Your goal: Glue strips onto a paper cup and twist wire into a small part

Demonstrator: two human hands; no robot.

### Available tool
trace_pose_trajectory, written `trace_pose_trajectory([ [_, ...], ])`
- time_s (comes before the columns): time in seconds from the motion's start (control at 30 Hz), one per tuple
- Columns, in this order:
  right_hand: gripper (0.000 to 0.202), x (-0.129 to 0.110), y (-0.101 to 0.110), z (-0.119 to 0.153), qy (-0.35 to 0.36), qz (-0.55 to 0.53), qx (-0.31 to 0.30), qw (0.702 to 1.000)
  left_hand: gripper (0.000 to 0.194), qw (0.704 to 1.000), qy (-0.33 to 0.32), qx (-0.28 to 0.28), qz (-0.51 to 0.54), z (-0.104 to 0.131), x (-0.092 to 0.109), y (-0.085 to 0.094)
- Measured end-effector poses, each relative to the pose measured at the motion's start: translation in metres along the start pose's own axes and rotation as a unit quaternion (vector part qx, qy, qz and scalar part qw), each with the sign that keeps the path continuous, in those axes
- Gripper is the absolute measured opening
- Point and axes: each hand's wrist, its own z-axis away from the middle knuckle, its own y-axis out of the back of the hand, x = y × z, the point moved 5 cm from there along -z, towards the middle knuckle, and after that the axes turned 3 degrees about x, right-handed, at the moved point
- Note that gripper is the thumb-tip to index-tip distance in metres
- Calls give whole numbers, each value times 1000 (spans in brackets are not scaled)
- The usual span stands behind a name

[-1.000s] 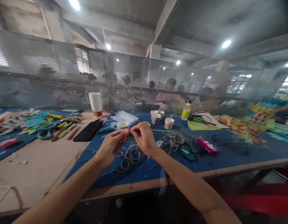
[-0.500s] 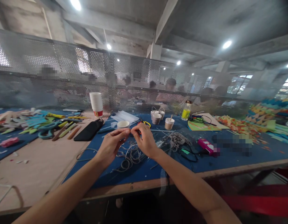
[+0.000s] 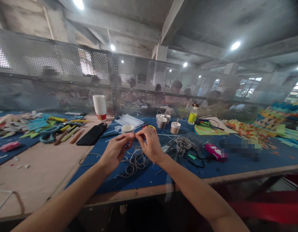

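Counter (image 3: 226, 169), blue top: our left hand (image 3: 115, 149) and right hand (image 3: 151, 145) nearly meet above it, thumb and finger of each grip pinched closed; can't tell on what, too small for us to see. Loose gray cord (image 3: 139, 162) lies in loops on the blue below. White cup (image 3: 127, 129) just beyond our hands, black phone (image 3: 91, 134) left, cord bundle (image 3: 186, 145) right, magenta device (image 3: 213, 151) past that.
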Motion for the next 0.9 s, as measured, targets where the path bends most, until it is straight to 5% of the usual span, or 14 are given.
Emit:
trace_pose_trajectory([
  [0.27,25,4,-5,-1,-43,-52,-34,997,26,995,-70,5,-70,4,11,-2],
  [0.57,16,6,-5,-1,-50,-87,-15,995,24,1000,-7,-8,3,0,0,-1],
  [0.9,14,4,-3,0,-8,-32,-2,999,26,1000,-14,6,-14,0,2,-1],
])
